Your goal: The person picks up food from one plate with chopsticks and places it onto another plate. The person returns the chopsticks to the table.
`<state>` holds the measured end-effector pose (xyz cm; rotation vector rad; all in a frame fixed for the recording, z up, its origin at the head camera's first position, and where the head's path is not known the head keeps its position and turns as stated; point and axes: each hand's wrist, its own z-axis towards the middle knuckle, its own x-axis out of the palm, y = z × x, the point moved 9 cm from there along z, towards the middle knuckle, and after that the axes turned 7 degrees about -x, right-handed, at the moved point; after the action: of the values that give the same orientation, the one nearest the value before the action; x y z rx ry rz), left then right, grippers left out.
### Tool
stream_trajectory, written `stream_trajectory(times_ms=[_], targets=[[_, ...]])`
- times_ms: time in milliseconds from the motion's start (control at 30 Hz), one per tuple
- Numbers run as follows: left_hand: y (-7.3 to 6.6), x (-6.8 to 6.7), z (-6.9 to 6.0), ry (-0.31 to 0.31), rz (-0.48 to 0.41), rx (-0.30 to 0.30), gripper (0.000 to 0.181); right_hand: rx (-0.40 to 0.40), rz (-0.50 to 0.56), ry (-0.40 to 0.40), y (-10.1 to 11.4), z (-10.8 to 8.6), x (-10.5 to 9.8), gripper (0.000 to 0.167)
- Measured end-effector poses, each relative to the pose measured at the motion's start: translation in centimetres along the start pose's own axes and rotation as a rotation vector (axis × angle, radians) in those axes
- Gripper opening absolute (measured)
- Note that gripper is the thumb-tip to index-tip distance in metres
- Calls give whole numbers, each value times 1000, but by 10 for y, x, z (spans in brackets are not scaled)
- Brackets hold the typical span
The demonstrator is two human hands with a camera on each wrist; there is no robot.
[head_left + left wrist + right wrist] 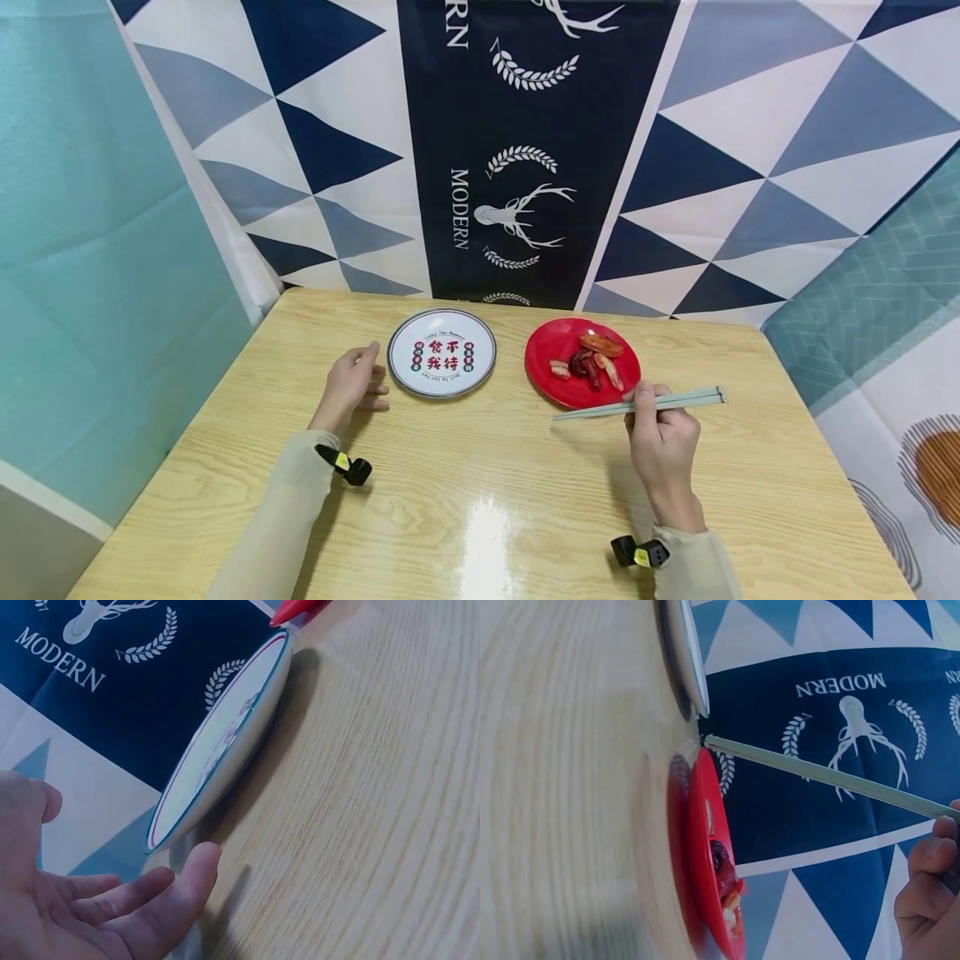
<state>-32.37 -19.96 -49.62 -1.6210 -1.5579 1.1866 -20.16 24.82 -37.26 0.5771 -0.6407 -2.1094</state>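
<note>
Grip: right hand (663,437) pinches a pair of pale green chopsticks (600,410); the two sticks run close together, nothing seen between their tips. Left hand (349,387) holds nothing, fingers loose and spread.

Clock read off the head view, 12 at the far wall. Food (602,345) sits on a red plate (542,367), gathered toward its 2 o'clock side, with a small pale piece (559,369) off to the left of the rest. Key relation: main cluster at about 1 o'clock from the chopstick tips, 10 o'clock from the right hand. Tips point to 9, just outside the plate's near rim; height above the table (480,467) can't be told. Sticks lie near the 9–3 line. Orange-brown upper piece runs 10 to 4; pale pink piece (609,372) below it, 11 to 5, so both lie across the sticks' line. Right hand is clearly nearer the food.

Pose: right forearm comes in from 5, back of hand upward, chopstick butts jutting out to 3. Left forearm from 7, thumb toward 1, fingers toward 3, just beside the white plate (442,325) at its 8–9 o'clock edge; no contact shows in the left wrist view. Red plate lies at 3 from the white one, a gap between.
</note>
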Motion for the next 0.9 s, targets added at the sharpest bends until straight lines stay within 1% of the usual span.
stream_trajectory(times_ms=[100,267,467,600,733,900], targets=[[0,4,5,-1,-9,-18,65,47,-1,-10,-13,-2,0,39],[2,10,11,-12,-4,-46,58,111,15,2,-21,-3,3,39],[0,15,17,-31,39,-30,52,144,24,19,-22,-2,8,39],[-1,17,19,-33,51,-20,49,165,54,29,-24,-3,13,40],[0,19,21,-36,62,-23,48,177,83,27,-24,-6,17,38],[0,18,23,-47,83,-27,44,179,109,56,-19,-8,23,38]])
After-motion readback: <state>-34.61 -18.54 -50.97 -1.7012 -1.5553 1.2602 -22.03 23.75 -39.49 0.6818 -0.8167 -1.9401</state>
